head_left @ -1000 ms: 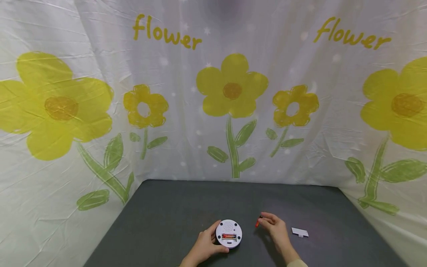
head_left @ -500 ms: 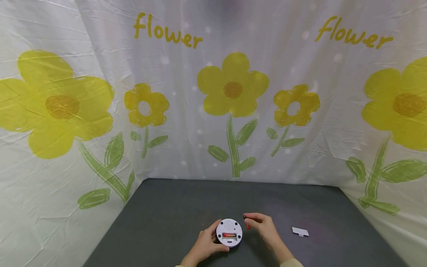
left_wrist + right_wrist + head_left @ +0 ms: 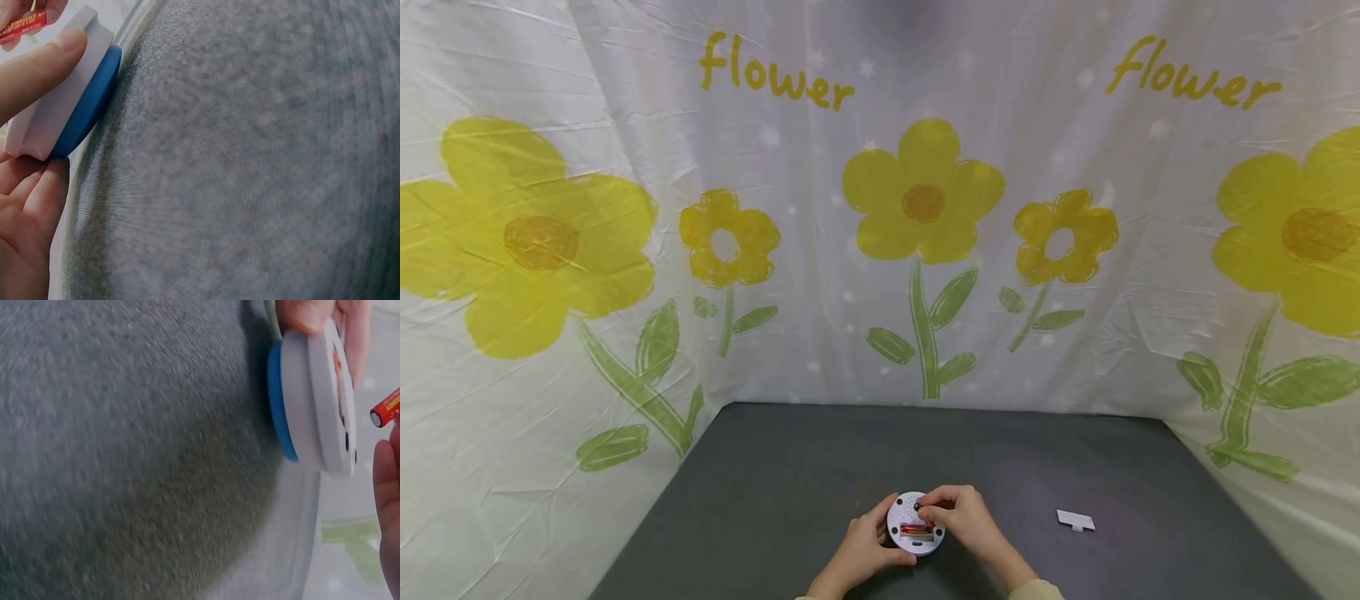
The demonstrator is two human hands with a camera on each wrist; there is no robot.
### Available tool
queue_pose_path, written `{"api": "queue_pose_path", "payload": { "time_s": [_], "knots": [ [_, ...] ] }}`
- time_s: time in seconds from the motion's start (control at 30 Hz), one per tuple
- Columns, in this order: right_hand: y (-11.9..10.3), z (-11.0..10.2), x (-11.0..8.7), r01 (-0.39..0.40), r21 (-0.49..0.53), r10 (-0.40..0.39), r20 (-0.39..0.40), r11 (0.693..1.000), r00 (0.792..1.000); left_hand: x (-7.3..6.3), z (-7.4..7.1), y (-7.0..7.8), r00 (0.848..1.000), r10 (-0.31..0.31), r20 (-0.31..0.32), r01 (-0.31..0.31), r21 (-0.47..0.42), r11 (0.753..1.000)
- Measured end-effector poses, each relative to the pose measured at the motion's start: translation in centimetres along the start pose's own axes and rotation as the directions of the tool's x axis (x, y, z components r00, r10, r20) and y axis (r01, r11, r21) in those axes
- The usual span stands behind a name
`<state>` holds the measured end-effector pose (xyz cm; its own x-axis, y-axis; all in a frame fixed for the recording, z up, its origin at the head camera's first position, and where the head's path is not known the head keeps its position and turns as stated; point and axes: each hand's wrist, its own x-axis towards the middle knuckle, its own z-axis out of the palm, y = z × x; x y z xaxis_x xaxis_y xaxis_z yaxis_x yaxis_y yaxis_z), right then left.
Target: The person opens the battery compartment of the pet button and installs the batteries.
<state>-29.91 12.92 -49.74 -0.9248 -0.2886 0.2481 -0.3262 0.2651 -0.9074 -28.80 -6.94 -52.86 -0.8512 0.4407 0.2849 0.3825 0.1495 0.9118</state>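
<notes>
A round white device [image 3: 901,511] with a blue underside rests on the table, its battery compartment facing up. One red battery [image 3: 913,531] lies in that compartment. My left hand [image 3: 865,546] grips the device by its left rim, thumb at the near side. In the left wrist view, the thumb lies across the white casing [image 3: 75,62] and the fingers are at its lower edge. My right hand [image 3: 967,518] pinches a second red AAA-looking battery [image 3: 386,409] over the device. In the right wrist view this battery is tilted and apart from the casing.
A small white battery cover [image 3: 1077,520] with a tab lies on the dark grey table [image 3: 820,450], right of the right hand. White cloth [image 3: 805,333] printed with yellow flowers hangs behind the table and at its sides.
My right hand has moved left with its battery, from beside the device to over its compartment. The left hand, device and cover have stayed in place.
</notes>
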Motion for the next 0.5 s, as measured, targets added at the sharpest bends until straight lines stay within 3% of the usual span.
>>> {"api": "queue_pose_path", "payload": {
  "time_s": [0.3, 0.5],
  "knots": [
    [0.0, 1.6, 0.0, 0.045, -0.084, -0.040, 0.056, 0.995, 0.998, 0.5, 0.1, -2.7, 1.000, -0.013, 0.008, 0.013, 0.027, 1.000],
    [0.1, 2.0, 0.0, 0.114, -0.224, -0.103, 0.061, 0.968, 0.993, 0.6, 0.0, -3.1, 1.000, -0.019, 0.005, 0.019, 0.010, 1.000]
  ]
}}
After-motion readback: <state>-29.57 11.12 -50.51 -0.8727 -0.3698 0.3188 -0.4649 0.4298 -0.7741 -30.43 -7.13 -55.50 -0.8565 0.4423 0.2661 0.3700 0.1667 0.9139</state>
